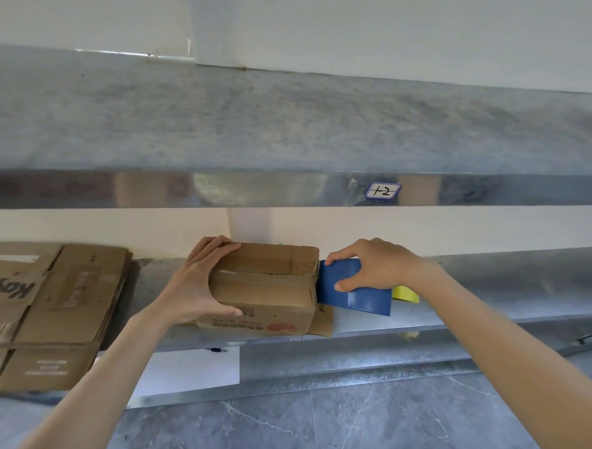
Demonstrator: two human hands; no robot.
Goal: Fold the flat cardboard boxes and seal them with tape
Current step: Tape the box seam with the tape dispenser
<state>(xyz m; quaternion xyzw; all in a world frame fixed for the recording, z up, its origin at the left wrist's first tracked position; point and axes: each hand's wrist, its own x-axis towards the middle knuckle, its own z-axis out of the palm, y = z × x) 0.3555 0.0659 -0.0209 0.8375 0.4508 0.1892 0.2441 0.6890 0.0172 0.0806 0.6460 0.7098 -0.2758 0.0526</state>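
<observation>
A small folded cardboard box (270,291) stands on the metal shelf (368,322), its top flaps meeting along a taped seam. My left hand (195,284) grips the box's left end, fingers over the top and thumb on the front face. My right hand (371,266) holds a blue flat plastic scraper (356,292) against the box's right end, thumb on its face. A stack of flat cardboard boxes (39,310) lies on the shelf at the left. No tape roll is in view.
A yellow object (406,293) sits behind the blue scraper on the shelf. An upper metal shelf (292,128) with a label "1-2" (382,190) overhangs. A white sheet (190,373) and a pen (216,350) lie on a lower ledge. Grey tiled floor below.
</observation>
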